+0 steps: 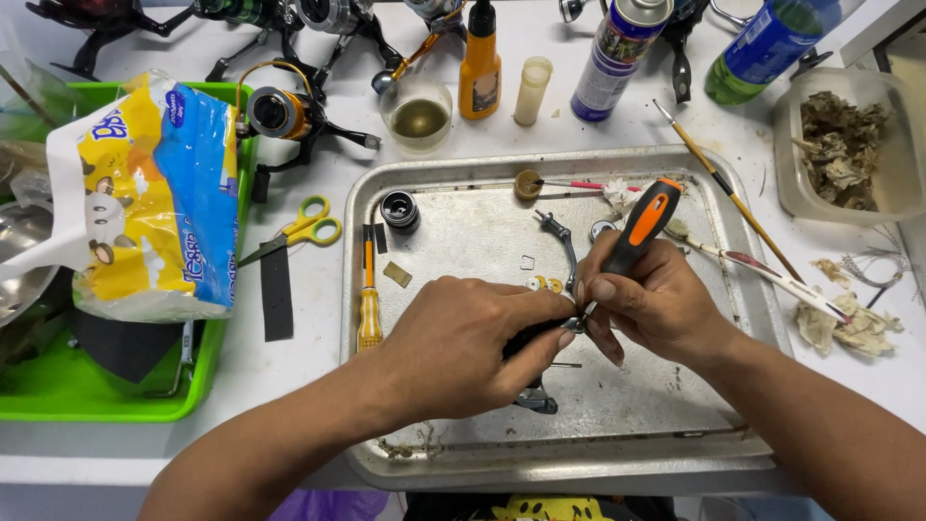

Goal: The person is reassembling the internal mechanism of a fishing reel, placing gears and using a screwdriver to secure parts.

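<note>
Head view | small dark reel part (pixel 536 394) over metal tray (pixel 463 453), mid-table | left hand (pixel 463 347) clasps it steady | right hand (pixel 648 299) grips orange-black screwdriver (pixel 637 232), tip down at part | tiny washers (pixel 542 284) just beyond | yellow screwdriver (pixel 368 309) left in tray | scissors (pixel 307 228) farther left

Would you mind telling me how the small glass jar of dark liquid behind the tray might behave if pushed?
The glass jar looks open-topped, so its dark liquid would probably slosh or spill. It is squat and wide, so likely to slide on the white table rather than tip. Being glass, it may break if knocked off.
</note>
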